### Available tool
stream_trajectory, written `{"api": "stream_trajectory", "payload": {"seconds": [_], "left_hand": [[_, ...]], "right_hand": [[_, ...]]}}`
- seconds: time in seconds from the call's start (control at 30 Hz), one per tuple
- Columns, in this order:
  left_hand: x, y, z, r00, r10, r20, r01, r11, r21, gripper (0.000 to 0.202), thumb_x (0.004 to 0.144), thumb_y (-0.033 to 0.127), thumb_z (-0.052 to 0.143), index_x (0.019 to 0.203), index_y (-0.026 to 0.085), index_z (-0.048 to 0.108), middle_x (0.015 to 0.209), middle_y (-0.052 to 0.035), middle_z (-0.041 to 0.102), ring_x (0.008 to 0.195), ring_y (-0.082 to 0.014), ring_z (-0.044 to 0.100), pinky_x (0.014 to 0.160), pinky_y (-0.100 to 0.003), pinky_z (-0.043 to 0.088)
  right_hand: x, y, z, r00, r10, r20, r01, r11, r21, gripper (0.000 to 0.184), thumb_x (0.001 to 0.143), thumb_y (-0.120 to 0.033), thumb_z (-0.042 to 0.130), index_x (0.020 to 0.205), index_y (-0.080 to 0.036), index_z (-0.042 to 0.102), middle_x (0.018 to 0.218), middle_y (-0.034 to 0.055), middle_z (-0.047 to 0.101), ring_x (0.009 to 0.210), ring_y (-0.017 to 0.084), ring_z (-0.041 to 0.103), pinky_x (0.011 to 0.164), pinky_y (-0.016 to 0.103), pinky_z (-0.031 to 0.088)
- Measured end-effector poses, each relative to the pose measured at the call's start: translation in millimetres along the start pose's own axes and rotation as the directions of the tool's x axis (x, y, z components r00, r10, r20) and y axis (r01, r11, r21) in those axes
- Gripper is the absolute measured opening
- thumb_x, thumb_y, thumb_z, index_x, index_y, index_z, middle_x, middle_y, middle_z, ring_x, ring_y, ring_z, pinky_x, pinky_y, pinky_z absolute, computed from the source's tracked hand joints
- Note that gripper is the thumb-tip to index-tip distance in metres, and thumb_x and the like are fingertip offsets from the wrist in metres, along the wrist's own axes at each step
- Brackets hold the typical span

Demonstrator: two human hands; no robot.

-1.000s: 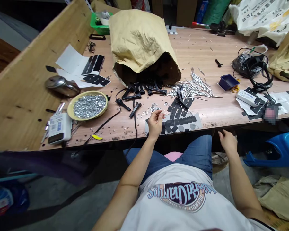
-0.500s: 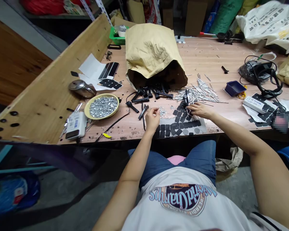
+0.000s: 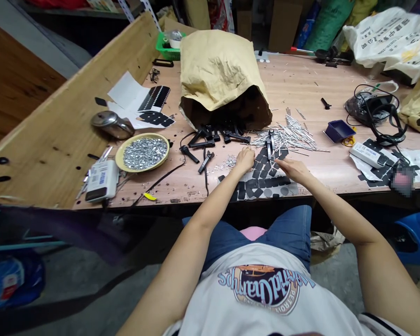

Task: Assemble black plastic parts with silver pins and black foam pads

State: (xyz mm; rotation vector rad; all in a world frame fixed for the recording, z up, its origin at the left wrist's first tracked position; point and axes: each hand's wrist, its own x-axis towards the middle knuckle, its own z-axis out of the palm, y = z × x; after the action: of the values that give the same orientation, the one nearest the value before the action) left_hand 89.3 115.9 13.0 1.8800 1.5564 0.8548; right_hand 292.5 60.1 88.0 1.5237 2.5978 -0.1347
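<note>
My left hand is over the left part of the black pad sheet, fingers curled together; anything in them is too small to make out. Opposite it, my right hand pinches the near end of a thin metal rod with its fingertips. Just beyond those fingertips stands a black plastic part, against the pile of metal rods. Tiny metal pieces lie scattered left of my left hand. Several black plastic parts spill from the mouth of a large paper bag.
A yellow bowl full of small metal pieces sits to the left, beside a white box and a metal cup. On the right are a dark blue tray, another white box and a black headset. A wooden board walls the left side.
My left hand has moved right, from beside the tiny metal pieces to near the black plastic part. My right hand has shifted slightly right and toward me. The view has shifted a little.
</note>
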Motion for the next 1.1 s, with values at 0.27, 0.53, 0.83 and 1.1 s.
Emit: {"api": "stream_trajectory", "payload": {"seconds": [0.27, 0.53, 0.83, 1.1], "left_hand": [[-32, 12, -6.6, 0.963, -0.266, 0.033, 0.212, 0.683, -0.699, 0.015, 0.076, 0.018, 0.061, 0.064, 0.018, 0.05, 0.061, 0.0003, 0.056, 0.058, -0.0124, 0.054, 0.062, -0.028, 0.047], [-73, 25, -9.6, 0.957, -0.283, 0.063, 0.16, 0.332, -0.929, 0.038, 0.062, 0.03, 0.078, 0.082, 0.018, 0.049, 0.065, 0.0029, 0.064, 0.062, -0.01, 0.064, 0.06, -0.022, 0.047], [-89, 27, -18.5, 0.994, -0.041, -0.105, -0.067, 0.541, -0.838, 0.044, 0.067, 0.036, 0.075, 0.101, 0.02, 0.051, 0.072, -0.0011, 0.071, 0.071, -0.0143, 0.068, 0.07, -0.027, 0.052], [-99, 30, -25.0, 0.993, 0.012, -0.114, -0.101, 0.561, -0.822, 0.055, 0.062, 0.034, 0.079, 0.109, 0.021, 0.054, 0.07, 0.0, 0.069, 0.073, -0.0174, 0.07, 0.073, -0.03, 0.055]], "right_hand": [[-2, -51, 1, 0.99, 0.114, -0.077, -0.076, 0.92, 0.384, 0.031, 0.094, -0.028, 0.036, 0.096, -0.018, 0.065, 0.091, 0.0078, 0.07, 0.078, 0.019, 0.062, 0.067, 0.025, 0.038], [-4, -78, -4, 0.99, 0.137, -0.041, -0.096, 0.847, 0.523, 0.029, 0.091, -0.025, 0.039, 0.071, -0.019, 0.058, 0.061, 0.0014, 0.058, 0.058, 0.013, 0.05, 0.058, 0.023, 0.031], [-18, -69, 0, 0.995, 0.023, 0.102, -0.103, 0.395, 0.913, 0.029, 0.084, -0.042, 0.046, 0.075, -0.017, 0.058, 0.051, -0.0058, 0.045, 0.043, 0.008, 0.039, 0.045, 0.021, 0.031], [-34, -76, 3, 0.985, -0.026, 0.169, -0.167, 0.06, 0.984, 0.038, 0.073, -0.054, 0.058, 0.077, -0.016, 0.057, 0.051, -0.0071, 0.044, 0.042, 0.005, 0.038, 0.038, 0.017, 0.027]]}}
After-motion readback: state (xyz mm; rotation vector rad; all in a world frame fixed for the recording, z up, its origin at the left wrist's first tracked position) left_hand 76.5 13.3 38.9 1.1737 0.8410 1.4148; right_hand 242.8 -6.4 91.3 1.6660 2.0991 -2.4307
